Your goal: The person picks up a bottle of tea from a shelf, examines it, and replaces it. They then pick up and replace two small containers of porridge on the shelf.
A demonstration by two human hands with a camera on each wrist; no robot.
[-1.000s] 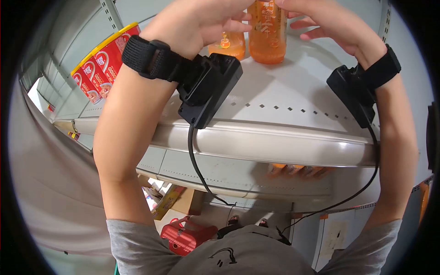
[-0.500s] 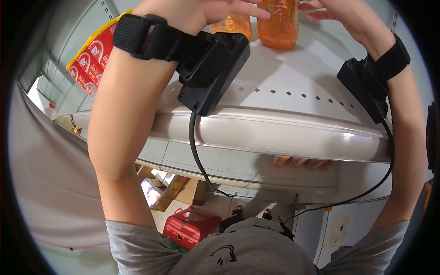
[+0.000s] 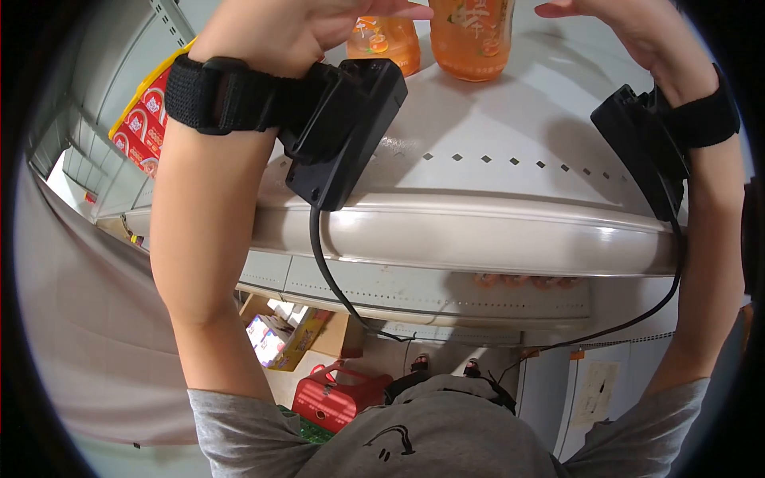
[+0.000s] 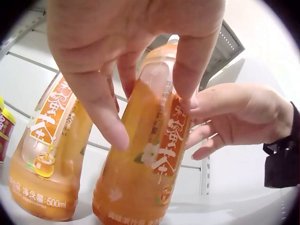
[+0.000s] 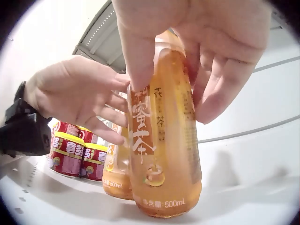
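A bottle of orange honey tea [image 3: 472, 48] stands on the upper shelf. My left hand [image 4: 136, 28] holds its upper part, with the fingers along one side and the thumb at the label in the left wrist view. From the other side my right hand [image 5: 201, 28] holds the same bottle, its thumb beside the label and its fingers at the far side in the right wrist view. The two thumbs come close together at the label. A second tea bottle [image 4: 51, 159] stands beside it, to the left. Both hands run out of the head view at the top.
Red cans with yellow lids [image 5: 70, 154] stand at the left on the shelf [image 3: 510, 119]. Several orange-topped bottles [image 3: 526, 280] sit on the lower shelf. A red basket [image 3: 339, 398] and a cardboard box [image 3: 339, 334] are on the floor. Wrist camera cables hang over the shelf edge [image 3: 478, 239].
The head view has shifted, so the bottles show higher in it. My right hand appears farther right of the held bottle, and the lower-shelf bottles show less.
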